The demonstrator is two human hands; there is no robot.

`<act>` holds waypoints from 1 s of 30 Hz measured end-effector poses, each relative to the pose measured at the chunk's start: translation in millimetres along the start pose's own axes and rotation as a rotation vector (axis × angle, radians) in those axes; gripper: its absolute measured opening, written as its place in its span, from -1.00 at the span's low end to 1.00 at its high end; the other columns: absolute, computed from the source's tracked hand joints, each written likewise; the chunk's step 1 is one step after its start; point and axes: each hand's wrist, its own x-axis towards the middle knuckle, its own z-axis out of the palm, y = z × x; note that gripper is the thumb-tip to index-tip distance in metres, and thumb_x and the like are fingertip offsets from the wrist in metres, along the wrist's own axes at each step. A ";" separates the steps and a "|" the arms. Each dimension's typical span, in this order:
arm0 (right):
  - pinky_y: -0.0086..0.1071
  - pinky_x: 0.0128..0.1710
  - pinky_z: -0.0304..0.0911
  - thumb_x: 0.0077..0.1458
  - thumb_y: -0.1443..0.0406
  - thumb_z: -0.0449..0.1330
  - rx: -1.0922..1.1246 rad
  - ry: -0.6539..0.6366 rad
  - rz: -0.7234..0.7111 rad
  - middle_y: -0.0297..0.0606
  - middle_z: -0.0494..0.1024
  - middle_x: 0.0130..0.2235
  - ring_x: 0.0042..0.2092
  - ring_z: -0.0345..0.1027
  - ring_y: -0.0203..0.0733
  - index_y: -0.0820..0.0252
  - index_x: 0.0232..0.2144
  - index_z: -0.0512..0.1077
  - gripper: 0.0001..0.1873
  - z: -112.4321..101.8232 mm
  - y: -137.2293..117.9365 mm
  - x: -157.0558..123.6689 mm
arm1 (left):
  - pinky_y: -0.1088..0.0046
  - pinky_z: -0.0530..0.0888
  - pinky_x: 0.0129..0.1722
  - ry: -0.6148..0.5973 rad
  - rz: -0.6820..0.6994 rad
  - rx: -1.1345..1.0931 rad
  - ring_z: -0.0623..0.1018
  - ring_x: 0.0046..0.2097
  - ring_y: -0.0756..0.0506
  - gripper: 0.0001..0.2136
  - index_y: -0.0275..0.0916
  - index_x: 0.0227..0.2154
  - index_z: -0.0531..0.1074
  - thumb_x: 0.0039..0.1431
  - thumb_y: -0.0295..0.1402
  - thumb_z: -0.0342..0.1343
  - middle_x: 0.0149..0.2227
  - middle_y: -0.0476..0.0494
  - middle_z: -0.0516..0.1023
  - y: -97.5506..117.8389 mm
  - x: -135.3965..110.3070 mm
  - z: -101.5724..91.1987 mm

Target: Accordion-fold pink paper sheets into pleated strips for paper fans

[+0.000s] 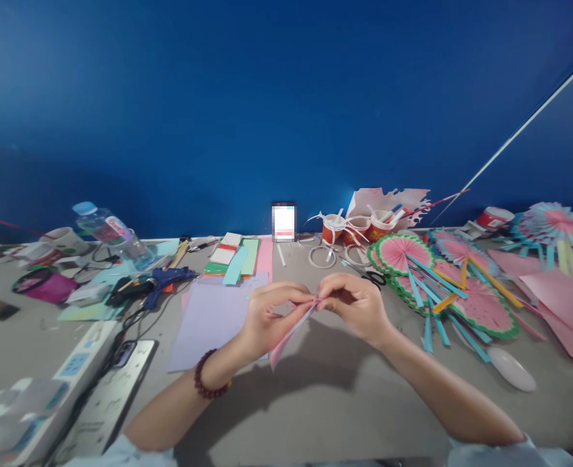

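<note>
A narrow piece of folded pink paper point(285, 346) is held up between my two hands above the grey table. My left hand point(270, 316), with a dark red bead bracelet point(203, 375) at its wrist, pinches the paper from the left. Thumb and fingers of my right hand point(353, 305) pinch the same paper at its upper end, close to the left fingertips. The paper slants down to the lower left, and a pale bluish strip shows along its edge. Part of it is hidden behind my left fingers.
Purple paper point(203, 318) lies left of my hands, with a blue glue gun point(164, 282) and a plastic bottle point(106, 227) beyond. Paper watermelon fans point(481, 301), scissors point(376, 278) and red cups point(332, 230) are on the right. A power strip point(85, 363) and phone point(116, 383) lie front left.
</note>
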 end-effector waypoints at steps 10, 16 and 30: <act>-0.42 -0.38 0.30 -0.05 0.24 0.34 0.020 -0.009 0.018 -0.29 0.50 -0.47 -0.41 0.37 -0.27 0.16 -0.50 0.48 -0.86 -0.9 -0.7 1.4 | 0.56 0.48 -0.45 0.004 0.002 0.001 0.55 -0.43 0.00 -0.97 -0.27 -0.44 0.54 0.04 -0.49 0.22 -0.45 -0.13 0.58 0.7 0.7 -0.6; -0.42 -0.39 0.31 -0.02 0.28 0.32 0.005 -0.016 -0.019 -0.30 0.51 -0.47 -0.41 0.37 -0.28 0.16 -0.49 0.48 -0.90 -0.9 -1.0 2.1 | 0.54 0.49 -0.43 0.010 0.003 -0.005 0.55 -0.41 -0.01 -0.95 -0.24 -0.43 0.55 0.06 -0.49 0.21 -0.44 -0.12 0.59 -3.8 -2.5 0.3; -0.34 -0.28 0.35 0.10 0.38 0.18 -0.465 -0.006 -0.371 -0.24 0.55 -0.39 -0.33 0.42 -0.21 0.11 -0.36 0.48 -0.91 -7.6 -10.7 0.4 | 0.38 0.52 -0.16 -0.277 -0.188 0.094 0.58 -0.16 -0.14 -0.74 -0.21 -0.16 0.51 0.06 -0.28 0.22 -0.18 -0.20 0.60 13.0 9.3 -22.8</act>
